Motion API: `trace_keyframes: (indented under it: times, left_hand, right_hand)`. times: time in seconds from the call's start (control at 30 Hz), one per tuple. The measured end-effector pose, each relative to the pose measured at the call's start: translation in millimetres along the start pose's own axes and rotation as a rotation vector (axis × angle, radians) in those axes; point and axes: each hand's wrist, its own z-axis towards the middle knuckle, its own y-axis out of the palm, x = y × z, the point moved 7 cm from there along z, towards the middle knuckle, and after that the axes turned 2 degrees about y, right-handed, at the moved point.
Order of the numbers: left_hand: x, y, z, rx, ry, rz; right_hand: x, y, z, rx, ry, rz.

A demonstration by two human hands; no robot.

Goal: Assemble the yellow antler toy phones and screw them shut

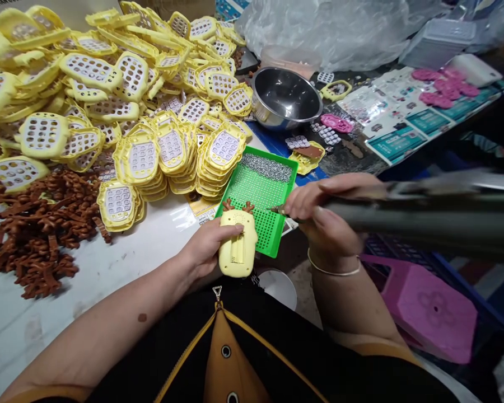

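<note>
My left hand (204, 243) is closed around a pale yellow toy phone (238, 254) with brown antlers. The toy's back faces up, showing an open battery slot, and the thumb presses on it. Just to its right, my right hand (330, 210) grips a dark power screwdriver (415, 211), its body blurred. The screwdriver's thin tip points left, above the green perforated tray (273, 242) and apart from the toy. Small silver screws (265, 167) lie heaped at the tray's far end.
Stacked yellow shells with keypads (140, 159) stand left of the tray, before a large pile of yellow shells (92, 73). Brown antler pieces (37, 229) are heaped at left. A steel bowl (285, 101) sits behind the tray. A pink stool (434, 308) is low at right.
</note>
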Motion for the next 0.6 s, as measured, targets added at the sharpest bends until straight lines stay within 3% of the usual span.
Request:
trace_keyframes:
  times: [0.2,0.6]
  left_hand:
    - [3.4,1.8,-1.1,-0.001,0.03,-0.021]
    - [2.6,3.5,-1.3,-0.029,0.042,-0.023]
  right_hand:
    - [41.9,-23.3,-14.7,0.036,0.087,-0.083]
    - [48.7,-22.6,-19.3,0.004,0.129,-0.134]
